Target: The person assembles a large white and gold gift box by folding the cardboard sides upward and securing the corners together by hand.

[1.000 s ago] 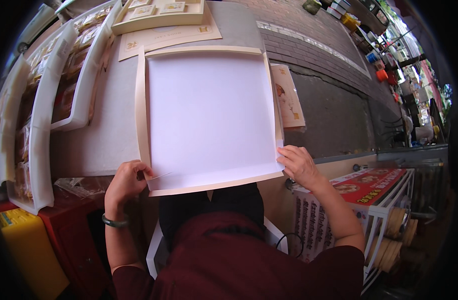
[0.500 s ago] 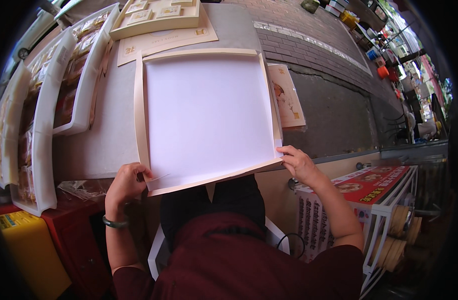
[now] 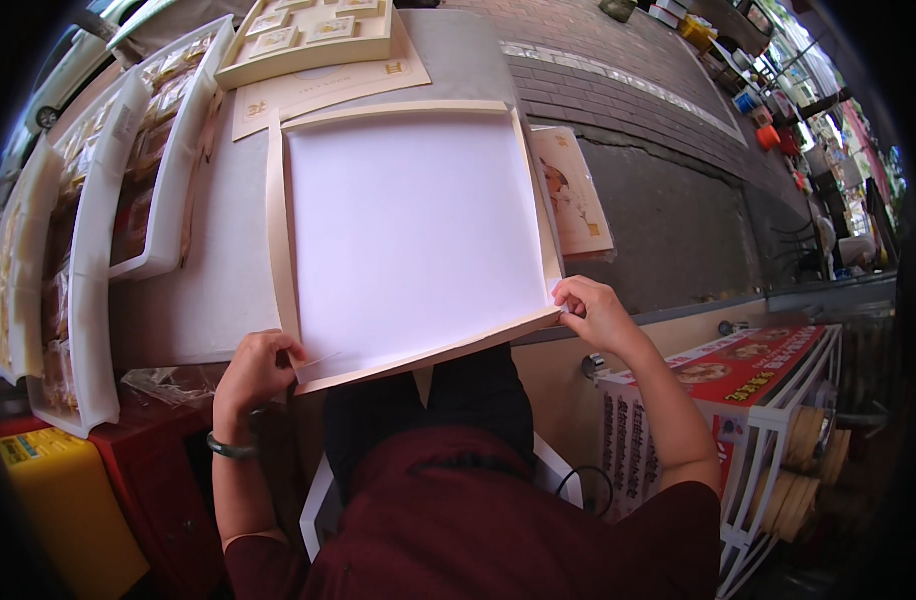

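A shallow square cardboard box (image 3: 413,235), white inside with low cream walls, lies on the grey table in front of me, its near edge reaching over my lap. My left hand (image 3: 258,368) pinches the box's near left corner, thumb and fingers closed on the wall. At the near right corner, my right hand (image 3: 600,318) has its fingers pressed together on the folded end of the wall. A little white flap shows beside those fingertips. Just beyond the box's right side lies a flat cream printed card pack (image 3: 576,190) in clear wrapping.
White plastic trays (image 3: 90,270) of wrapped items stand along the left. At the back, a cream box (image 3: 308,52) with small square packs rests on a printed cream sheet (image 3: 403,75). A yellow case (image 3: 73,510) is low left; a red-topped rack (image 3: 758,365) stands right.
My right fingers have curled in more tightly at the near right corner, and that hand has lifted slightly. My left hand keeps its place at the other corner.
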Tool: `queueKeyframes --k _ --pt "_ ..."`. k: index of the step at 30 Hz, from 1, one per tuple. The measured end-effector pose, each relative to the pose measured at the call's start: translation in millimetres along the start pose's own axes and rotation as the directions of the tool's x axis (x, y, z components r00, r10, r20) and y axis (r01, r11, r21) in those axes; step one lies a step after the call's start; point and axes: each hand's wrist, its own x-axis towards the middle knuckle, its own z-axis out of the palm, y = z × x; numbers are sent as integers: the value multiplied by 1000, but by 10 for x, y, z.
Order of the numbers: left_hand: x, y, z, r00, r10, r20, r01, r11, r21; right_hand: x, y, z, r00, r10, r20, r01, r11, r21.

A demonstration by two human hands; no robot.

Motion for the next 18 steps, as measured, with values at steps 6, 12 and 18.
queueKeyframes --k 6,12,18 --pt "7 -20 22 1000 16 1 -16 1000 0 2 -134 141 986 -67 -150 33 975 -219" --pt "18 -4 24 999 36 -7 -36 999 9 -89 -203 290 929 -40 -367 -30 983 -183" --pt "13 -11 43 999 33 -20 -33 999 0 -86 -87 234 946 31 -323 -42 999 -28"
